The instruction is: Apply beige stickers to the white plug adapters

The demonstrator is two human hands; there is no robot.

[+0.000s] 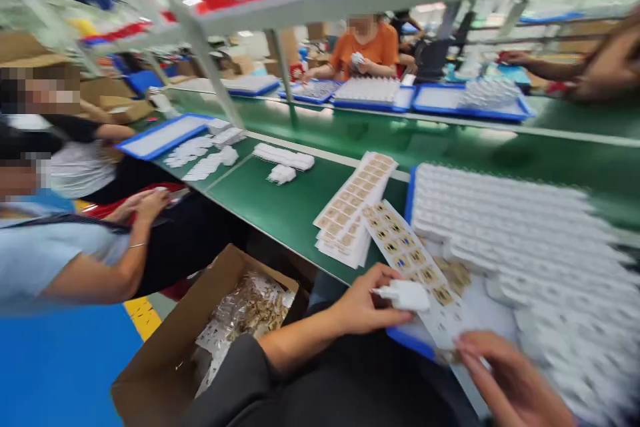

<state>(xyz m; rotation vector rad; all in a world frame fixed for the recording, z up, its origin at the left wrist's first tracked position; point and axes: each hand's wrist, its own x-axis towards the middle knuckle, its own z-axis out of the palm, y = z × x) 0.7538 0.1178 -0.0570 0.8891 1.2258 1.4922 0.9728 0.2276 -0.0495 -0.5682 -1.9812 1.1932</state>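
Observation:
My left hand (367,303) is closed around a small white plastic piece (409,295) that looks like a plug adapter, its narrow end toward my palm. Beneath it lies a sheet of tan stickers (403,240), with small dark marks in its cut-outs and a bare white stretch at the near end. My right hand (505,373) is over that bare end, thumb and finger pinched together. A small brownish bit shows at its fingertips, too blurred to name. A blue tray (411,345) beside the hands carries many rows of white plastic pieces (505,227).
More sticker sheets (350,207) lie stacked on the green bench (280,200). White pieces (283,157) sit farther left. An open cardboard box (165,353) of scraps stands on the floor. Co-workers sit at left and across the bench, near blue trays (475,110). A shelf (300,10) runs overhead.

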